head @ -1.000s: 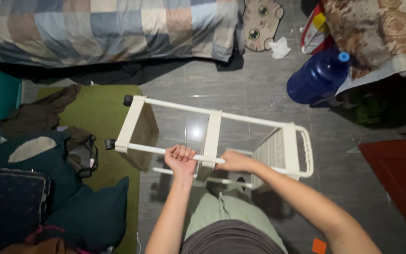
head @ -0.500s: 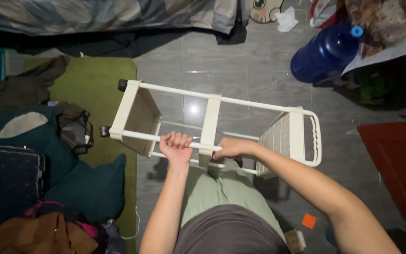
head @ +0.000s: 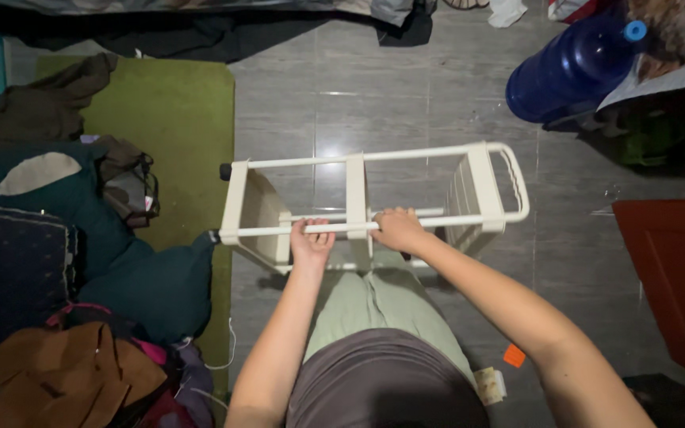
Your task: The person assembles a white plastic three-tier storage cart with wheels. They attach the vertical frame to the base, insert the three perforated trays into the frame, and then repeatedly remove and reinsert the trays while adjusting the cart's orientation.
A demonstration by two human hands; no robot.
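Below, a cream-white plastic trolley rack with slatted tiers point(head: 358, 198) lies on its side across the grey tiled floor point(head: 406, 103), just ahead of the person's knees. Both hands are closed around its near side rail: the left hand point(head: 311, 240) wraps it from below, the right hand point(head: 397, 229) from above, close together beside the middle tier. Left of the rack lies a green mat point(head: 176, 135), crowded with dark cushions and heaped clothes point(head: 57, 238) pressing near the wheeled end. Well beyond the handle end stands a large blue water jug point(head: 572, 71), and a dark red panel point(head: 675, 277) sits to the right.
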